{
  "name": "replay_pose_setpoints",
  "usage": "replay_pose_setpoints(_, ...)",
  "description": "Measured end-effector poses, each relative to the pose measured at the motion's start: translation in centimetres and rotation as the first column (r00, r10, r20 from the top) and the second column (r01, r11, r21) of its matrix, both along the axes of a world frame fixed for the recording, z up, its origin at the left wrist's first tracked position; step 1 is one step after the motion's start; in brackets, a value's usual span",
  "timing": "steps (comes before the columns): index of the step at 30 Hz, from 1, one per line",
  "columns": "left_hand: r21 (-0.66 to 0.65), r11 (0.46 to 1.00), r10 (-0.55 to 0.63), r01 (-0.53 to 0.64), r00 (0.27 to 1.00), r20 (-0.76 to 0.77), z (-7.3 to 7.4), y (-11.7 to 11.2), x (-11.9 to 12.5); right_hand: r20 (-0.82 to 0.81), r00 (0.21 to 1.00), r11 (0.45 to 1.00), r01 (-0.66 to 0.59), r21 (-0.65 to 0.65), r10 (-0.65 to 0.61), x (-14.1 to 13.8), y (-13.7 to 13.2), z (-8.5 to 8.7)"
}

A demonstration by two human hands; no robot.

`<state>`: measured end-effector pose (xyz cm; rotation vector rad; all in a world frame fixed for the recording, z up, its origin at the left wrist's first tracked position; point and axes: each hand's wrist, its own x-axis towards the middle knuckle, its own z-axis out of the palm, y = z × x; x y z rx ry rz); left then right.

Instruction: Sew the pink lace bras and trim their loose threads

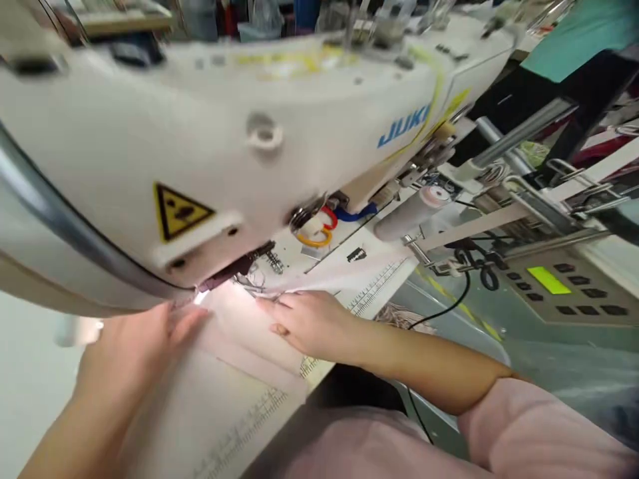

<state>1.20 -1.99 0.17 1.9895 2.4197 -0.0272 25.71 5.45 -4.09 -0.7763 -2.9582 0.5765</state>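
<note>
Under the head of a white sewing machine [214,146] lies a pale pinkish piece of fabric [244,332], its edge running toward the lit needle area. My left hand [130,346] is at the fabric's left side, thumb and fingers closed on it close to the needle; some fingertips are hidden by the machine head. My right hand [314,326] rests on the fabric's right side with fingers curled. A thin dark, pointed thing shows just beyond its index finger, but whether the hand grips it is unclear. Motion blurs the fine details.
Ruler marks [379,283] run along the bed's near edge, and a razor blade [356,255] lies on it. To the right stand a roller [414,213], metal guides with a white band [479,226], and a control panel [564,286]. A clear plastic bin [449,313] sits below.
</note>
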Motion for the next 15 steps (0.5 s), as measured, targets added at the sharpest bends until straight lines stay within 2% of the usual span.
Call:
replay_pose_setpoints(1,0.032,0.993,-0.108,0.11,0.992,-0.056,0.2,-0.5,1.0,0.012,1.0,1.0,0.004,-0.001,-0.004,0.2,0.0,-0.1)
replay_pose_setpoints(3,0.048,0.94,-0.33,0.338,0.936,-0.12,0.5,-1.5,3.4,0.025,1.0,1.0,0.014,0.002,-0.014,0.6,-0.1,-0.2)
replay_pose_setpoints(5,0.102,0.861,-0.48,0.499,0.861,-0.167,0.3,-2.3,5.6,0.044,0.999,1.0,0.002,-0.001,-0.002,0.8,-0.2,-0.1)
replay_pose_setpoints(6,0.13,0.825,-0.518,0.549,0.829,-0.211,0.0,-2.5,6.5,0.055,0.998,1.0,-0.009,-0.004,0.009,0.9,-0.2,-0.1)
replay_pose_setpoints(8,0.169,0.767,-0.563,0.618,0.776,-0.284,-0.7,-2.6,7.4,0.074,0.997,0.999,-0.035,-0.005,0.036,1.0,-0.2,0.0)
replay_pose_setpoints(9,0.176,0.757,-0.568,0.63,0.766,-0.299,-1.1,-2.4,7.6,0.08,0.996,0.999,-0.048,-0.006,0.048,1.0,-0.2,0.1)
replay_pose_setpoints(15,0.134,0.79,-0.561,0.599,0.793,-0.235,-2.2,-2.3,6.9,0.119,0.986,0.993,-0.114,-0.037,0.118,1.3,0.1,0.4)
